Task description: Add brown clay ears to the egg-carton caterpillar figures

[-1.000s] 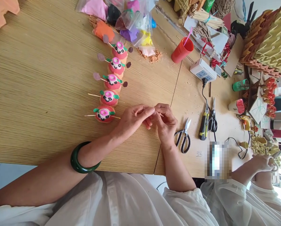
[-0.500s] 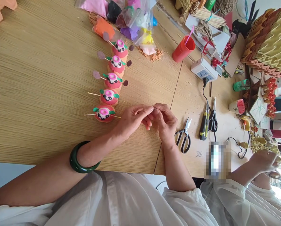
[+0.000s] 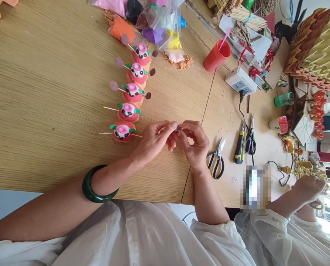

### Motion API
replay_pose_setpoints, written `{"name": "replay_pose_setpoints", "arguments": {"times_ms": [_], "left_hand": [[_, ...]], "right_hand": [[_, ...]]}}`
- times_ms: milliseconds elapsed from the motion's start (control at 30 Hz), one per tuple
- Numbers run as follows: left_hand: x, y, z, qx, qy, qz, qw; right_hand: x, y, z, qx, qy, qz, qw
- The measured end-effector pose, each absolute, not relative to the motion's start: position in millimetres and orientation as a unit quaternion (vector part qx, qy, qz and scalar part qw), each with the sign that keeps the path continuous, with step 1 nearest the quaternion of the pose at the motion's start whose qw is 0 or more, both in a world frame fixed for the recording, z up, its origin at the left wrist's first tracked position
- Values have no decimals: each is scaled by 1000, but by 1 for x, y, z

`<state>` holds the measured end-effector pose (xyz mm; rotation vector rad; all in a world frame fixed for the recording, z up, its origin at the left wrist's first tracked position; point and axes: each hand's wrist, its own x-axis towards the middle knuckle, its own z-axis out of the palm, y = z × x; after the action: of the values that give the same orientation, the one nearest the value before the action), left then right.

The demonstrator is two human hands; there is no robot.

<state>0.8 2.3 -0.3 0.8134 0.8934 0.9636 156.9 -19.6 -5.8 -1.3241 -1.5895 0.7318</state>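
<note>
While left hand [image 3: 158,137] and right hand [image 3: 195,143] jointly pinch small purplish piece [image 3: 178,129], wood-grained table [image 3: 57,92] spreads beneath; from hands, clay figures [image 3: 134,96] at ten o'clock, nearer scissors [image 3: 218,152] at four, egg trays [image 3: 314,40] at two

The person's left arm [image 3: 57,207] slants in long from the side, its wrist [image 3: 136,159] nearly straight, while the right arm [image 3: 209,199] comes up shorter and steeper, leaning inward toward the other. I see the left hand [image 3: 158,138] with its back turned up, thumb stretched out across and fingers curled beneath it, and the right hand [image 3: 195,142] facing it, index finger bent and thumb drawn up into a pinch. The fingertips [image 3: 174,125] of both come together in front of the body, some fingers partly hidden behind the rest.
</note>
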Motion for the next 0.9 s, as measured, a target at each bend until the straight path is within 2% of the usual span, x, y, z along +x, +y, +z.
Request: {"name": "replay_pose_setpoints", "arguments": {"times_ms": [267, 533, 767, 900], "left_hand": [[1, 3, -1, 384, 413, 421, 710], [3, 5, -2, 343, 419, 443, 714], [3, 7, 5, 280, 406, 430, 756], [3, 6, 4, 261, 378, 420, 783]], "right_hand": [[154, -20, -2, -539, -639, 311, 453], [162, -13, -4, -528, -435, 515, 517], [161, -14, -11, -551, -414, 528, 496], [159, -15, -13, -555, -467, 470, 502]]}}
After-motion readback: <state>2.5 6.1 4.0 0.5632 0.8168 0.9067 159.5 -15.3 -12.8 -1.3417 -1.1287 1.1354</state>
